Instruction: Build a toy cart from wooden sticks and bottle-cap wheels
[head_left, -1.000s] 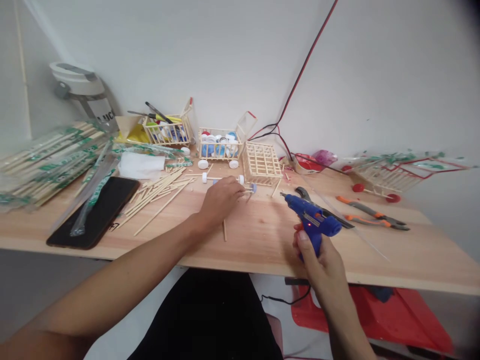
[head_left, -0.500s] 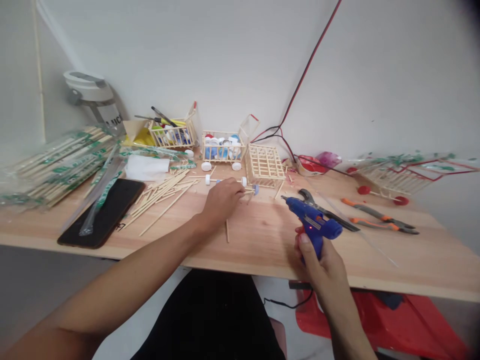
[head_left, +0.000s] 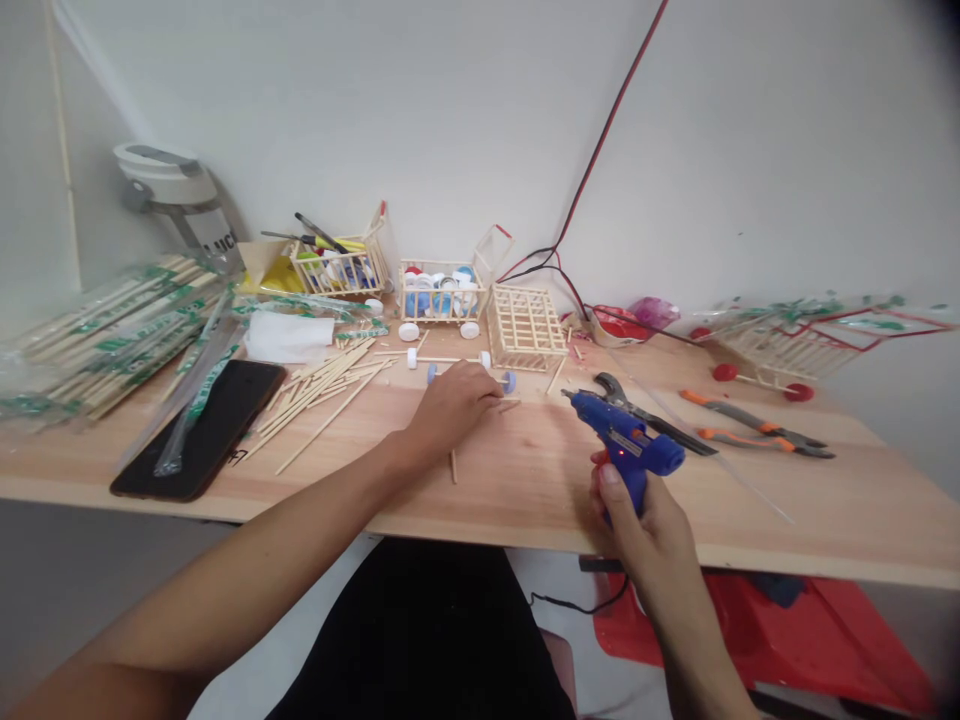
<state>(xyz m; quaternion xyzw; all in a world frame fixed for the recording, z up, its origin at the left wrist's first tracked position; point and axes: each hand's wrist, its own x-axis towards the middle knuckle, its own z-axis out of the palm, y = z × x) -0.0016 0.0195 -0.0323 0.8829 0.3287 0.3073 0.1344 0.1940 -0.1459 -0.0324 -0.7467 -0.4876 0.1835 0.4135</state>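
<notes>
My left hand (head_left: pixel 456 405) is closed, its fingertips pinching a thin wooden stick (head_left: pixel 511 401) low over the table. Another stick end (head_left: pixel 453 468) pokes out below the palm; whether it joins the first I cannot tell. Right behind the hand lies an axle with blue wheels (head_left: pixel 510 381), its middle hidden by the fingers. Beyond it is an axle with white wheels (head_left: pixel 485 360). My right hand (head_left: pixel 649 520) grips a blue hot glue gun (head_left: pixel 626 440), its nozzle pointing left and its small red light on. A wooden stick basket (head_left: pixel 527 328) sits further back.
Two small stick carts, one with bottle caps (head_left: pixel 442 295), stand by the wall. Loose sticks (head_left: pixel 322 395), a phone (head_left: pixel 199 430) and bagged sticks (head_left: pixel 120 335) are left. Pliers (head_left: pixel 765 425), a black-handled tool (head_left: pixel 660 425) and a red-wheeled cart (head_left: pixel 780 355) are right. A cable runs down the wall.
My left hand has shifted slightly right and toward me, uncovering both blue wheels of the axle behind it. The glue gun stays about where it was. The view has moved a little.
</notes>
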